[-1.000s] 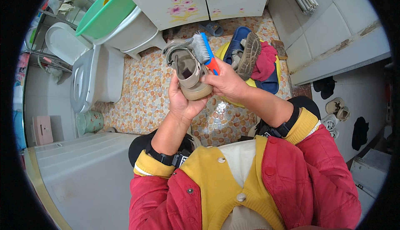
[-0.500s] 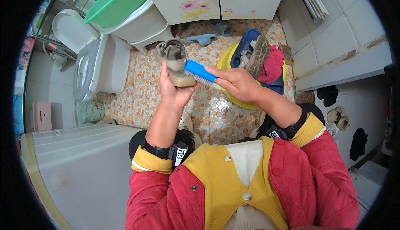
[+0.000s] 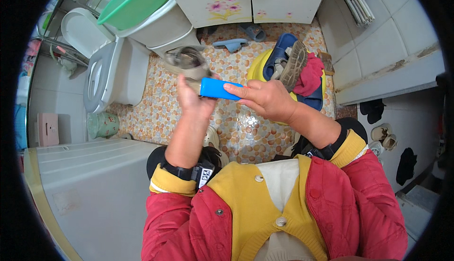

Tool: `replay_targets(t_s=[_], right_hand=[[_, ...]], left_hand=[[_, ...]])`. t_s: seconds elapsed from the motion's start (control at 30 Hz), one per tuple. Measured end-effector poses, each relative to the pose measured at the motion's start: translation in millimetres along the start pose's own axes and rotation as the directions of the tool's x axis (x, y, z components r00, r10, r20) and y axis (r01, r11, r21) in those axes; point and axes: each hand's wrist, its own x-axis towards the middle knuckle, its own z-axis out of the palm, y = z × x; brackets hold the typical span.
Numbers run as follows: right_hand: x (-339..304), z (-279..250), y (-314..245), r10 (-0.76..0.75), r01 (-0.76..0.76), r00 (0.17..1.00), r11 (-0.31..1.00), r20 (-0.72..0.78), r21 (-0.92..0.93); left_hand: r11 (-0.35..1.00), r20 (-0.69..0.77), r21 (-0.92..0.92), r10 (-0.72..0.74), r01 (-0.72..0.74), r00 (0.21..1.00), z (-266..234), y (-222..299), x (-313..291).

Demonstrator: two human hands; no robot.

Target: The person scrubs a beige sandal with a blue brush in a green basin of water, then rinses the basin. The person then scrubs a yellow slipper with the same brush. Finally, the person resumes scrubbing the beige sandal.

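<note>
My left hand [image 3: 194, 101] is closed round the toe end of a beige-grey shoe [image 3: 188, 61], whose opening points up and away from me; the shoe is slightly blurred. In my right hand [image 3: 269, 99] is a blue scrubbing brush [image 3: 220, 89], its back turned up. The brush lies across the toe of the shoe, over my left fingers, and its bristles are hidden beneath it. To the right of my hands stands a yellow basin [image 3: 255, 67] holding a blue slipper [image 3: 283, 46], a second shoe [image 3: 294, 65] with its sole showing, and a red cloth [image 3: 309, 75].
Blue-grey slippers [image 3: 230, 45] lie on the pebble-patterned floor [image 3: 156, 100] by a white cabinet [image 3: 213, 3]. At the left are a toilet [image 3: 101, 69], a green basin [image 3: 137, 5] on a white stool-like stand, and a white appliance [image 3: 94, 180]. More shoes [image 3: 384, 133] are at the right.
The shoe has tilted and shifted slightly left in my left hand. My right hand has moved the brush left and a little down, turning its back upward over the toe.
</note>
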Motion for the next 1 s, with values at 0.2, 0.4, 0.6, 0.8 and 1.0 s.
replay_targets(t_s=[0.2,0.4,0.6,0.8,1.0], right_hand=[[0.9,-3.8,6.6,0.064,-0.063,0.998,0.998,0.006,-0.025],[-0.5,-15.1,13.5,0.083,-0.08,0.996,0.994,-0.037,0.07],[16.8,-29.8,39.7,0.282,-0.335,0.875,0.94,-0.393,-0.07],[5.7,-24.2,52.6,0.369,-0.323,0.92,0.905,-0.132,0.275],[0.5,-20.8,54.2,0.291,-0.271,0.925,0.956,-0.246,0.113]], left_hand=[[0.979,0.223,0.16,-0.16,0.126,0.962,-17.4,-36.5,3.7],[0.966,0.446,0.254,-0.16,0.046,0.88,-29.9,-24.4,12.6],[0.845,0.53,0.522,-0.428,0.117,0.732,-26.0,-34.0,-13.5],[0.849,0.619,0.465,-0.514,0.251,0.594,-42.4,-23.8,-3.6],[0.81,0.609,0.403,-0.584,0.425,0.536,-51.8,-9.2,6.9]])
